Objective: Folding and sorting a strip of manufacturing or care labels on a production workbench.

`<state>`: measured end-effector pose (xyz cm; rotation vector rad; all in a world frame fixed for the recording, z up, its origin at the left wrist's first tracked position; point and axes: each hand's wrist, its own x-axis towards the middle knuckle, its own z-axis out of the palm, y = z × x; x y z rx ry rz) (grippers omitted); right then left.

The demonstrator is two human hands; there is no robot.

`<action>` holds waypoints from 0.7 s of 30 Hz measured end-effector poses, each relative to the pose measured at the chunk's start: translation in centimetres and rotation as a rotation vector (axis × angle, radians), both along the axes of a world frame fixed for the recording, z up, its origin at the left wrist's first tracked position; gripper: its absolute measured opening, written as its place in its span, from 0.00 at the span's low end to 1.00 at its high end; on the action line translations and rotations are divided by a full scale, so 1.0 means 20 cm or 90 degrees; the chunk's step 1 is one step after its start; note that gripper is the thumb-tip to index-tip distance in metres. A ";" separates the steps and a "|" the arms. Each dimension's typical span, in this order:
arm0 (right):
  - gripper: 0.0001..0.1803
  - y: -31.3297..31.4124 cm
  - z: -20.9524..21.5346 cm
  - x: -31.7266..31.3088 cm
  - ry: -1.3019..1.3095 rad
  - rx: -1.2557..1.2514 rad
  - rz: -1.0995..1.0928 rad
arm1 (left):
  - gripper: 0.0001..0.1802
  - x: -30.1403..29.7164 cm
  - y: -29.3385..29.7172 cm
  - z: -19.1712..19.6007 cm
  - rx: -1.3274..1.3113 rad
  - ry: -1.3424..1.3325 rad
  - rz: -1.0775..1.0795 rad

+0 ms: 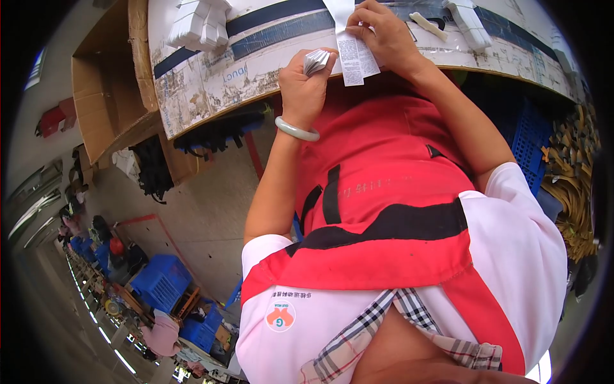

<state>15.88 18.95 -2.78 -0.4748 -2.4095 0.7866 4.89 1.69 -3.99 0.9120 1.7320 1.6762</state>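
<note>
My left hand (302,89), with a pale bangle (297,129) on its wrist, is closed round a small stack of folded white labels (316,62). To its right, my right hand (385,40) has its fingers bent in a pinch at white label strips (350,63) covered in fine print. The strips lie side by side and overlap, their lower ends reaching past the table's near edge. Both hands are over the front of the worn white table (211,93).
Bundles of white labels (199,27) sit at the table's left, and another white bundle (469,25) at the right. A small cream-coloured tool (428,27) lies near my right hand. An open cardboard box (105,83) stands left of the table. Blue crates (162,281) are on the floor.
</note>
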 end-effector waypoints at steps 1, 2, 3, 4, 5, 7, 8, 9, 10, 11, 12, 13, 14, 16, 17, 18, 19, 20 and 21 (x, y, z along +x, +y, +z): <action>0.04 0.00 0.01 0.00 0.001 0.000 0.004 | 0.08 0.00 0.00 0.00 0.014 0.031 0.012; 0.05 -0.01 0.02 0.01 -0.011 -0.056 0.031 | 0.09 -0.01 -0.01 0.00 0.027 0.063 0.024; 0.05 -0.01 0.04 0.01 -0.024 -0.113 0.058 | 0.09 -0.03 0.00 0.00 0.026 0.063 0.028; 0.05 -0.02 0.05 0.01 -0.026 -0.114 0.059 | 0.10 -0.06 0.03 0.02 0.103 0.230 0.056; 0.05 -0.02 0.06 0.02 0.132 -0.089 0.178 | 0.12 -0.07 0.04 0.05 0.179 0.397 0.082; 0.05 -0.04 0.10 0.04 0.290 -0.064 0.295 | 0.12 -0.06 0.00 0.07 0.146 0.254 0.023; 0.06 -0.06 0.15 0.06 0.199 -0.104 0.276 | 0.12 -0.05 -0.02 0.10 0.112 0.113 -0.037; 0.08 -0.08 0.19 0.08 0.109 -0.143 0.255 | 0.11 -0.04 -0.06 0.14 0.029 0.039 -0.058; 0.10 -0.09 0.22 0.10 0.018 -0.179 0.234 | 0.11 -0.03 -0.07 0.15 0.028 0.039 -0.059; 0.10 -0.11 0.23 0.11 0.018 -0.180 0.233 | 0.10 -0.02 -0.08 0.16 0.022 0.019 -0.045; 0.10 -0.12 0.24 0.11 0.009 -0.236 0.209 | 0.09 -0.02 -0.08 0.17 0.016 -0.001 -0.030; 0.10 -0.13 0.25 0.12 0.000 -0.292 0.186 | 0.09 -0.01 -0.08 0.16 0.015 -0.002 -0.029; 0.10 -0.13 0.26 0.12 -0.001 -0.293 0.188 | 0.09 -0.01 -0.08 0.15 0.051 0.038 -0.025; 0.09 -0.13 0.27 0.13 -0.063 -0.245 0.209 | 0.09 0.01 -0.08 0.15 0.086 0.076 -0.021; 0.09 -0.13 0.25 0.14 -0.064 -0.246 0.209 | 0.08 0.02 -0.08 0.16 0.072 0.059 -0.023; 0.09 -0.13 0.22 0.15 -0.051 -0.276 0.207 | 0.07 0.03 -0.08 0.16 0.058 0.043 -0.025; 0.09 -0.14 0.21 0.15 -0.038 -0.306 0.206 | 0.07 0.03 -0.09 0.17 0.057 0.042 -0.024; 0.09 -0.14 0.20 0.15 -0.038 -0.307 0.207 | 0.07 0.03 -0.09 0.17 0.043 0.021 -0.025; 0.09 -0.15 0.20 0.14 -0.037 -0.336 0.207 | 0.07 0.03 -0.09 0.17 0.029 -0.001 -0.026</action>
